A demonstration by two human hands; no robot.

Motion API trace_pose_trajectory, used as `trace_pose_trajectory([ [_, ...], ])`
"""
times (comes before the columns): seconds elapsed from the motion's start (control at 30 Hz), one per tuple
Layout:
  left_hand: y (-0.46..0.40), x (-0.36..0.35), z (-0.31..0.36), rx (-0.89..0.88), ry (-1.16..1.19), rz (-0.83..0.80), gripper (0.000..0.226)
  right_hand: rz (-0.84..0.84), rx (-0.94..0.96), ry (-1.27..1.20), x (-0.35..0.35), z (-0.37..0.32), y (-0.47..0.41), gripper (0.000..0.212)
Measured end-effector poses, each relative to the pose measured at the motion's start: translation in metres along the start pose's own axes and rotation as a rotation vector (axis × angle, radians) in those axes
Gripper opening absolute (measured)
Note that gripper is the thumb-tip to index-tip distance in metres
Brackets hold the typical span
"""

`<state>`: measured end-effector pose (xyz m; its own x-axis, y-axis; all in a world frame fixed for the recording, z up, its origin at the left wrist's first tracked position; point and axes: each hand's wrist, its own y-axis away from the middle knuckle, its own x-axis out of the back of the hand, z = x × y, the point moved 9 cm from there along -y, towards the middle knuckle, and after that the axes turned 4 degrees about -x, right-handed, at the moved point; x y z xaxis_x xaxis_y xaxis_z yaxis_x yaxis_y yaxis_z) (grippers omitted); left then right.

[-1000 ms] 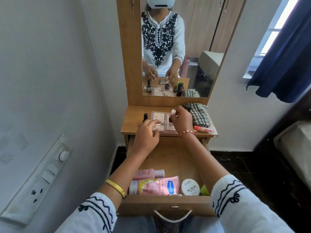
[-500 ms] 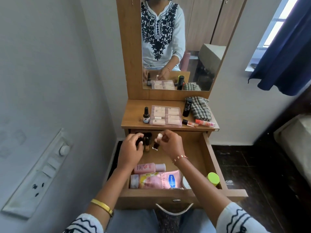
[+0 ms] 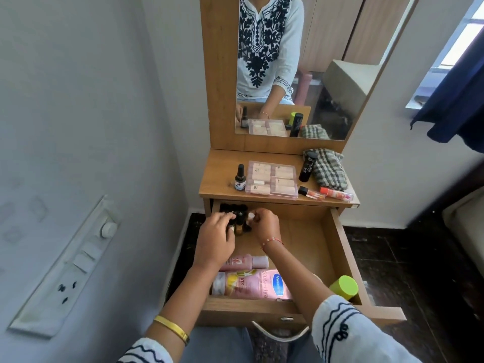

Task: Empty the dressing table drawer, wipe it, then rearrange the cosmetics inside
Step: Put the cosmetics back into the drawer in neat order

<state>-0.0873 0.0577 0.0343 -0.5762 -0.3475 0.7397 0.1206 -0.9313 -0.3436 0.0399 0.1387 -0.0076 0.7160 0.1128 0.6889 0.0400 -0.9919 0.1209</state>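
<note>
A person in a white tunic with dark embroidery reaches both hands into the open wooden drawer (image 3: 337,247) of a dressing table; the left hand (image 3: 214,238) lies over a cluster of small dark-capped bottles (image 3: 237,216) in the drawer's far left corner, its fingers curled down onto them, though which bottle they grip cannot be told; the right hand (image 3: 264,224), just beside it, pinches a small bottle with a pale cap (image 3: 251,217) between curled fingertips. Nearer the drawer's front, a small pink bottle (image 3: 245,262) lies on its side, with a larger pink lotion tube bearing a blue oval label (image 3: 255,284) lying just in front of it against the front wall; a lime-green cap (image 3: 344,287) shows in the front right corner. On the wooden tabletop (image 3: 220,174) above, a black-capped dropper bottle (image 3: 239,178) stands upright beside a clear plastic case of pale compartments (image 3: 272,179); a black cylindrical tube (image 3: 307,166) leans by a checked cloth (image 3: 328,167); two slim lip tubes (image 3: 326,193), one black-capped and one red-capped, lie near the front edge. The mirror (image 3: 288,74) reflects the person's tunic and the tabletop items; a white switch panel (image 3: 65,263) sits on the left wall; a navy curtain (image 3: 455,100) hangs at right.
</note>
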Motion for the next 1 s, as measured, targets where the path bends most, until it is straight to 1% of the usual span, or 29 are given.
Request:
trace_pose_trajectory([
  [0.33, 0.002, -0.001, -0.005, 0.04, 0.021, -0.013, 0.035, -0.025, -0.025, -0.048, -0.006, 0.005, 0.004, 0.016],
  [0.57, 0.004, -0.003, -0.006, 0.048, 0.006, -0.036, 0.035, -0.031, -0.034, -0.013, -0.006, 0.006, 0.005, 0.017],
  [0.73, 0.004, -0.003, 0.001, 0.029, -0.012, -0.032, 0.035, 0.017, -0.033, -0.017, 0.003, 0.007, 0.008, 0.03],
  [0.87, 0.002, -0.003, 0.011, -0.004, -0.005, -0.019, 0.035, 0.069, 0.036, -0.051, 0.021, 0.0, 0.015, 0.024],
  [1.0, -0.007, -0.005, 0.029, -0.041, 0.059, -0.001, 0.033, 0.189, 0.12, -0.096, 0.058, -0.012, 0.022, 0.015],
])
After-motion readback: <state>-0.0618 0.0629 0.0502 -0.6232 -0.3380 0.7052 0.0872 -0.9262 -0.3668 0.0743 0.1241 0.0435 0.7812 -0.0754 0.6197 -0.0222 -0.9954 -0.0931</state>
